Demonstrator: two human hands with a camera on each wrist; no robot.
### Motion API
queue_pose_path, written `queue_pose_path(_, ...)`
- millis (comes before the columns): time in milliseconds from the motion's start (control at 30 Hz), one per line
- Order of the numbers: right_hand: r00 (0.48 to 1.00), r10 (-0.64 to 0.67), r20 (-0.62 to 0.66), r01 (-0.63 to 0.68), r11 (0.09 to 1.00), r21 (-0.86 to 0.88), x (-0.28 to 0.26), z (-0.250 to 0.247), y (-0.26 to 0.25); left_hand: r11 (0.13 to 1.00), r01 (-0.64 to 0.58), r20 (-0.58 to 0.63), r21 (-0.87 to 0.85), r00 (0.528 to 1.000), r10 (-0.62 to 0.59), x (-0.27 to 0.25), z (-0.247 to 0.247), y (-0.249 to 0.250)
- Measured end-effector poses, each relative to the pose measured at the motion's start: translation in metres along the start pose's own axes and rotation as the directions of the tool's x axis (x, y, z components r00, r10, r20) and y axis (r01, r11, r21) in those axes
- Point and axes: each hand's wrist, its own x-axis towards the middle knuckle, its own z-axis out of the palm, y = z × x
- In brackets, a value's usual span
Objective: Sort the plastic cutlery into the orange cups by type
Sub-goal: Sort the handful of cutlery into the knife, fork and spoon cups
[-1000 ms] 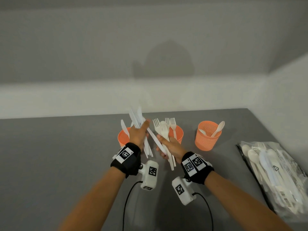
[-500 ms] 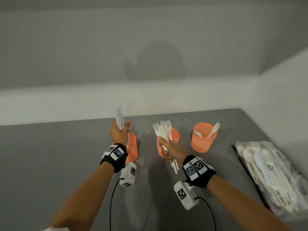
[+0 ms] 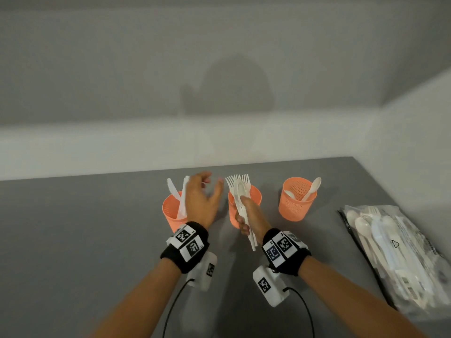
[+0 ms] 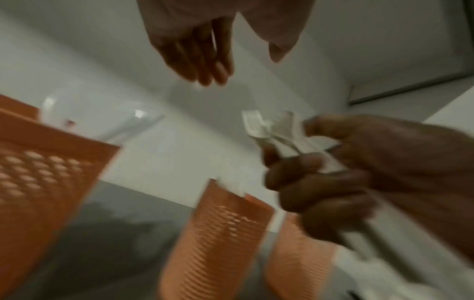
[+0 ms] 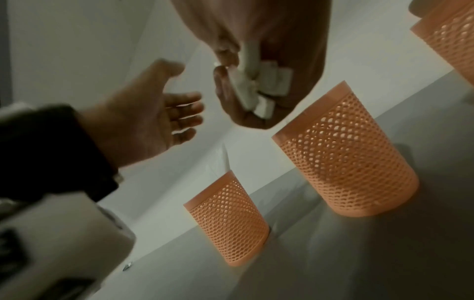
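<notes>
Knives [image 3: 180,199] stand in the left orange cup [image 3: 170,213] on the grey tabletop [image 3: 73,240]. Just beside that cup the left hand [image 3: 202,201] hovers with fingers [image 5: 184,113] spread and released, holding nothing. The right hand [image 3: 249,217] has its fingers [image 4: 307,182] grasping a bundle of forks and a spoon [image 3: 240,191] in front of the middle cup [image 3: 255,195]. Two spoons [image 3: 311,190] sit in the right cup [image 3: 295,206]. A bag of cutlery [image 3: 395,252] lies at the far right.
</notes>
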Motion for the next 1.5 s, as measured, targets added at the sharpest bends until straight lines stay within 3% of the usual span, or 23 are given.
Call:
queue_pose_path(67,0.995,-0.098,-0.027,0.097,0.995,-0.035,-0.002,0.002,0.001,0.992,0.125,0.175,0.012,0.977,-0.125,-0.013,0.014,0.01)
queue_pose_path(133,0.981,-0.185,-0.049,0.183,0.982,-0.041,-0.002,0.001,0.003,0.985,0.156,0.272,0.077,0.947,-0.171,-0.023,0.025,0.012)
queue_pose_path(233,0.972,-0.221,-0.081,0.215,0.974,-0.069,-0.002,-0.005,0.005,0.983,0.117,0.281,0.144,0.947,-0.154,-0.027,0.036,0.012)
queue_pose_path(300,0.976,-0.2,-0.084,0.194,0.979,-0.068,-0.002,-0.012,0.006,0.98,0.156,0.249,0.127,0.951,-0.184,-0.024,0.039,0.011)
queue_pose_path(433,0.983,-0.149,-0.105,0.143,0.988,-0.06,-0.004,-0.027,0.008,0.897,0.364,0.137,-0.251,0.931,-0.339,-0.017,0.04,0.011)
queue_pose_path(500,0.986,-0.132,-0.101,0.128,0.991,-0.05,-0.007,-0.032,0.008,0.863,0.392,0.125,-0.319,0.92,-0.371,-0.015,0.042,0.011)
queue_pose_path(567,0.99,-0.114,-0.081,0.113,0.993,-0.017,-0.011,-0.035,0.007,0.844,0.414,0.149,-0.341,0.91,-0.386,-0.015,0.047,0.014)
queue_pose_path(700,0.988,-0.149,-0.027,0.148,0.989,-0.028,-0.015,-0.039,0.005,0.821,0.485,0.307,-0.301,0.865,-0.398,-0.029,0.06,0.026)
queue_pose_path(833,0.982,-0.187,0.007,0.187,0.98,-0.065,-0.019,-0.047,0.004,0.813,0.488,0.313,-0.317,0.863,-0.397,-0.035,0.072,0.028)
queue_pose_path(1033,0.955,-0.279,-0.095,0.255,0.944,-0.207,-0.006,-0.067,0.001,0.798,0.485,0.257,-0.358,0.873,-0.415,-0.022,0.081,0.029)
queue_pose_path(1133,0.933,-0.3,-0.199,0.289,0.954,-0.08,-0.004,-0.08,-0.016,0.804,0.454,0.198,-0.384,0.891,-0.408,-0.003,0.081,0.03)
queue_pose_path(1233,0.905,-0.278,-0.322,0.324,0.941,0.099,0.002,-0.093,-0.042,0.736,0.452,0.153,-0.504,0.885,-0.439,0.021,0.081,0.041)
queue_pose_path(1300,0.878,-0.285,-0.384,0.376,0.908,0.185,0.007,-0.105,-0.059,0.758,0.408,0.113,-0.509,0.904,-0.412,0.036,0.081,0.046)
queue_pose_path(1400,0.832,-0.327,-0.448,0.441,0.88,0.176,0.015,-0.122,-0.076,0.836,0.304,0.015,-0.456,0.942,-0.334,0.051,0.083,0.049)
queue_pose_path(1500,0.834,-0.298,-0.464,0.428,0.88,0.205,0.026,-0.129,-0.079,0.853,0.266,-0.041,-0.45,0.948,-0.317,0.058,0.094,0.044)
